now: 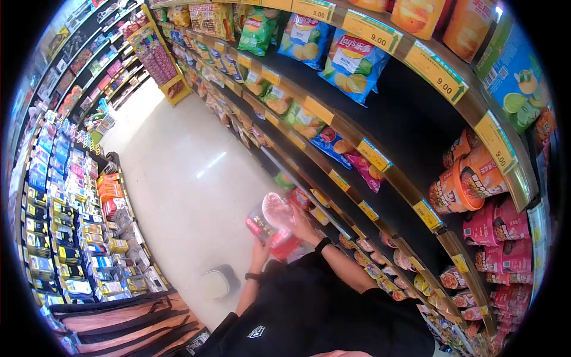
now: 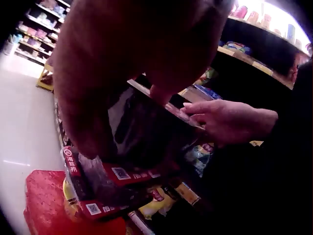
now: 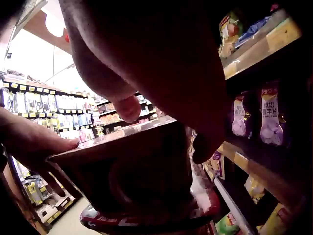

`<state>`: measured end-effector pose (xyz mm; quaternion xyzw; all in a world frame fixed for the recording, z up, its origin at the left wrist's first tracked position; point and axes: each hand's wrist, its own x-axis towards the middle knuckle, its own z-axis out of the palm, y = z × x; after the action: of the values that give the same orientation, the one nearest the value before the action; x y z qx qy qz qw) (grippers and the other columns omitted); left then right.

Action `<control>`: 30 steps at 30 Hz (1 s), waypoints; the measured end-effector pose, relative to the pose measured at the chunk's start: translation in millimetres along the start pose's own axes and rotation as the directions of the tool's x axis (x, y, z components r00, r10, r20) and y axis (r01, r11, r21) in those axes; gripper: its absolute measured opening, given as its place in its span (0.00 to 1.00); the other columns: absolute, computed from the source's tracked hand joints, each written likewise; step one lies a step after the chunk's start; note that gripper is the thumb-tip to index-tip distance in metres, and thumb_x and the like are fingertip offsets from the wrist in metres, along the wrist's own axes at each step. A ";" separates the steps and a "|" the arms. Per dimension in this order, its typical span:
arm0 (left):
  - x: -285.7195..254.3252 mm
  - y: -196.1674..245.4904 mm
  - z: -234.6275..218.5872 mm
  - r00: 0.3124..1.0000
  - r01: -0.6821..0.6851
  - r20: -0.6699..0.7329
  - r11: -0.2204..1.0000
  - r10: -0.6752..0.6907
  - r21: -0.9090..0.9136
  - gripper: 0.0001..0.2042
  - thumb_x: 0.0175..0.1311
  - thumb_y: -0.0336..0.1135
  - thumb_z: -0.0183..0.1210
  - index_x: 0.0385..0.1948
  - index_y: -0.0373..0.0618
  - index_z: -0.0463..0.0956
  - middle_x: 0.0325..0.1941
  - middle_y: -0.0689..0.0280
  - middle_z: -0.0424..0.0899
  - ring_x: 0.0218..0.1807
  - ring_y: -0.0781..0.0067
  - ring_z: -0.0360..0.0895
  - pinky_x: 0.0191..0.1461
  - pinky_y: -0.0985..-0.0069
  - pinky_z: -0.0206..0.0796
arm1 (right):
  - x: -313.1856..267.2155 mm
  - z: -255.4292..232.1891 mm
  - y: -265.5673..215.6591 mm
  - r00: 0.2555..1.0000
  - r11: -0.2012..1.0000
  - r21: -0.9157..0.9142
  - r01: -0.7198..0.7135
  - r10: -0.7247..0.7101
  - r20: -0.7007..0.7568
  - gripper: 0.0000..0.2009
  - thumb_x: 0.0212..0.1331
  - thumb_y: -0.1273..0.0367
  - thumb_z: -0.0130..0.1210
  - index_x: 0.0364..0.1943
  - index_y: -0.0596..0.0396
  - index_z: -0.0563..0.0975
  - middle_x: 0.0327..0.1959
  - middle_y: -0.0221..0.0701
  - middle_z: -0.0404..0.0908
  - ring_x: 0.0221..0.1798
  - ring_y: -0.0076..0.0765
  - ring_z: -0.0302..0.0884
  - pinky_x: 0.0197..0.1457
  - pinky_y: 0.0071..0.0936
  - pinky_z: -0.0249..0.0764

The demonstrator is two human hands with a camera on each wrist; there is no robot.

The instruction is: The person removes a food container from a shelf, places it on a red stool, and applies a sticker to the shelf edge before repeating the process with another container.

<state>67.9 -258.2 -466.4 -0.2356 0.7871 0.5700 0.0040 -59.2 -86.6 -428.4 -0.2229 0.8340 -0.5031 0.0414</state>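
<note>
Between both hands is a black-and-red food tub [image 1: 262, 221] with white lettering and a pale round top. Its tapered dark wall [image 3: 132, 171] shows in the right wrist view, and its red band with printed codes [image 2: 122, 174] in the left wrist view. My left hand [image 1: 260, 254] grips the near left side, thumb at the top edge [image 3: 80, 143]. From the other side my right hand [image 1: 304, 226] holds it, thumb over the top and fingers down the wall. Part of the tub is hidden by the hands.
Below the tub is a red flat-topped object [image 2: 46, 200]. A pale bin [image 1: 219, 282] stands on the floor to the left. Shelves with chip bags [image 1: 355, 62] and orange tubs [image 1: 452, 187] rise on the right. Racks of packaged goods [image 1: 65, 220] line the left side.
</note>
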 end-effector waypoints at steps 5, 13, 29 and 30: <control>15.0 -10.5 -1.5 0.986 -0.141 0.092 0.990 0.139 0.020 0.23 0.69 0.43 0.55 0.59 0.37 0.64 0.55 0.52 0.77 0.55 0.56 0.76 0.58 0.65 0.67 | 4.9 -5.5 -5.5 0.997 0.988 0.140 -0.069 0.072 -0.013 0.36 0.56 0.60 0.61 0.65 0.63 0.60 0.63 0.53 0.66 0.65 0.57 0.65 0.67 0.42 0.62; 18.5 28.5 12.5 0.858 -0.338 0.320 0.911 0.401 -0.235 0.28 0.69 0.29 0.54 0.66 0.37 0.49 0.60 0.58 0.69 0.59 0.67 0.70 0.63 0.71 0.64 | -22.4 -63.7 -7.1 0.977 0.995 0.011 -0.101 0.102 -0.188 0.36 0.49 0.64 0.64 0.64 0.58 0.63 0.60 0.49 0.69 0.62 0.54 0.68 0.64 0.41 0.64; -37.5 197.4 153.1 0.250 -0.368 0.845 0.854 0.472 -0.368 0.40 0.61 0.24 0.61 0.69 0.38 0.40 0.64 0.58 0.64 0.64 0.68 0.65 0.68 0.70 0.58 | -208.4 -224.4 -74.1 0.611 0.877 0.098 -0.471 0.405 -0.680 0.41 0.48 0.64 0.69 0.67 0.59 0.60 0.60 0.48 0.70 0.63 0.51 0.66 0.66 0.37 0.62; -39.5 198.1 163.6 0.209 -0.315 0.848 0.855 0.486 -0.412 0.40 0.61 0.24 0.60 0.69 0.38 0.40 0.64 0.58 0.64 0.64 0.68 0.65 0.67 0.70 0.58 | -217.3 -226.5 -71.9 0.594 0.882 0.105 -0.459 0.393 -0.702 0.41 0.48 0.64 0.69 0.66 0.59 0.61 0.59 0.47 0.70 0.62 0.50 0.67 0.66 0.37 0.62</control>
<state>-14.3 -49.2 -335.4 0.3480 0.6253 0.6359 0.2890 93.0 160.7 -289.4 0.1908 0.8345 -0.4876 -0.1713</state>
